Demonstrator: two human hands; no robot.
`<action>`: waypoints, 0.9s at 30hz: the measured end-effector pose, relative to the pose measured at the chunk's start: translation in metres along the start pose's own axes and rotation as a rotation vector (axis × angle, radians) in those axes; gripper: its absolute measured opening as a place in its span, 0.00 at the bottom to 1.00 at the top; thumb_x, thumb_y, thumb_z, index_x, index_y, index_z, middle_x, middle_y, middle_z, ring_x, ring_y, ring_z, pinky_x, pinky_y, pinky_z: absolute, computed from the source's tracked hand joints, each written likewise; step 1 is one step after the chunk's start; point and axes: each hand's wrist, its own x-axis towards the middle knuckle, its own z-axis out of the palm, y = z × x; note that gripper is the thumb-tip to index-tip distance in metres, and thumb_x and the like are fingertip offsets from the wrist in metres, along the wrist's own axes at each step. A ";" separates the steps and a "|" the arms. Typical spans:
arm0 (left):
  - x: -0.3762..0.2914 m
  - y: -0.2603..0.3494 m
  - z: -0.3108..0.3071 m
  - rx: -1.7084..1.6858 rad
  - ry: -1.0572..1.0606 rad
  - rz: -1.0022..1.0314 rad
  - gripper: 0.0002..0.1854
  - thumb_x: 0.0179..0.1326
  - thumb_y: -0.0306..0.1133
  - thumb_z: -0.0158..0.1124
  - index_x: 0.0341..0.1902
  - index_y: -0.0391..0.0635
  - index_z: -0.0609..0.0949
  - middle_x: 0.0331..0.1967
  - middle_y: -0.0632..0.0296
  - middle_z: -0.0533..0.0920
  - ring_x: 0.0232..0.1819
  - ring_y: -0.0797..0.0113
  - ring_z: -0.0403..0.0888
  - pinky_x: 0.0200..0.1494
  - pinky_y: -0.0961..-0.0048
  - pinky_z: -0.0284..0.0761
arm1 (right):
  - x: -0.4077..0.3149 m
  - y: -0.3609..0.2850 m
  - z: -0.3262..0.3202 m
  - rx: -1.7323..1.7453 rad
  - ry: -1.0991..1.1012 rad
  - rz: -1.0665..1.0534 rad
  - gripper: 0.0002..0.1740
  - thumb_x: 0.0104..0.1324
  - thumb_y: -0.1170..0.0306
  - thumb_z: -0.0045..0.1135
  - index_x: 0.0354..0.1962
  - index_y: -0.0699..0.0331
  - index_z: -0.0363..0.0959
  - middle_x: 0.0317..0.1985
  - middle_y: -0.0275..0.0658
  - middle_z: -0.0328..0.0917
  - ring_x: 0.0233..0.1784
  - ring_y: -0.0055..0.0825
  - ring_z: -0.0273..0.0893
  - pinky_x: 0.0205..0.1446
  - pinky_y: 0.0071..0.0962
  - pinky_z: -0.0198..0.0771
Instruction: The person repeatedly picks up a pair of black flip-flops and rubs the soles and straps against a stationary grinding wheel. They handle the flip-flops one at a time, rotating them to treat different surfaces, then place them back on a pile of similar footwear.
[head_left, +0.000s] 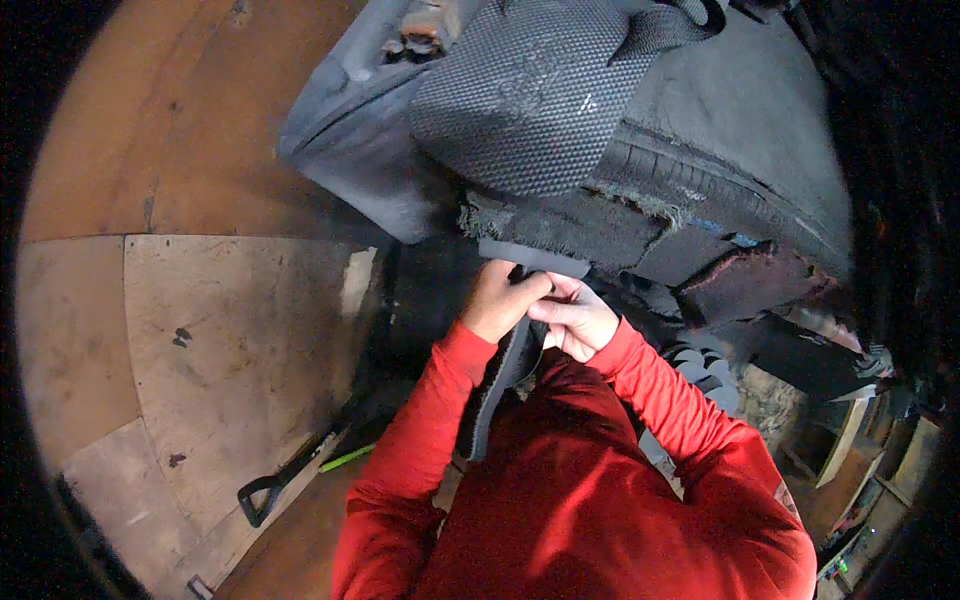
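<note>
My left hand (496, 301) and my right hand (576, 318) meet in front of my chest, fingers closed around a long dark strip (491, 401). The strip hangs between my forearms and has a paler, ridged edge. Its exact material is hard to tell. Just beyond my fingertips lies a flat grey slab (534, 257), below a frayed dark fabric edge (555, 225). Above that bulges a black textured sheet (525, 97) with a woven-looking surface. My fingers hide the gripped part of the strip.
A large grey padded block (735, 97) stands ahead. Wooden panels (240, 345) cover the left side, with a black D-shaped handle (260, 499) and a bright green rod (346, 457) near them. Grey discs (705, 371) are piled at right, beside wooden boards (844, 442).
</note>
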 end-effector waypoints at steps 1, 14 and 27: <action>-0.002 -0.007 0.000 -0.006 0.012 -0.012 0.22 0.57 0.33 0.64 0.54 0.34 0.79 0.41 0.55 0.87 0.44 0.70 0.83 0.47 0.68 0.77 | -0.001 -0.002 -0.003 -0.077 0.016 -0.016 0.32 0.67 0.82 0.59 0.66 0.59 0.61 0.59 0.38 0.75 0.54 0.30 0.82 0.48 0.33 0.87; -0.072 -0.003 0.010 -0.474 0.065 0.053 0.40 0.51 0.15 0.51 0.74 0.34 0.65 0.70 0.56 0.71 0.66 0.74 0.72 0.65 0.77 0.69 | -0.024 0.037 0.001 -1.500 0.093 -0.664 0.63 0.53 0.80 0.76 0.78 0.55 0.40 0.78 0.43 0.51 0.79 0.28 0.50 0.75 0.30 0.59; -0.065 0.048 -0.015 0.264 0.085 0.035 0.29 0.62 0.27 0.63 0.67 0.31 0.73 0.52 0.54 0.85 0.54 0.74 0.80 0.58 0.72 0.74 | -0.021 0.035 0.029 -0.037 -0.069 -0.066 0.54 0.62 0.86 0.62 0.76 0.34 0.47 0.59 0.32 0.72 0.49 0.24 0.81 0.39 0.21 0.86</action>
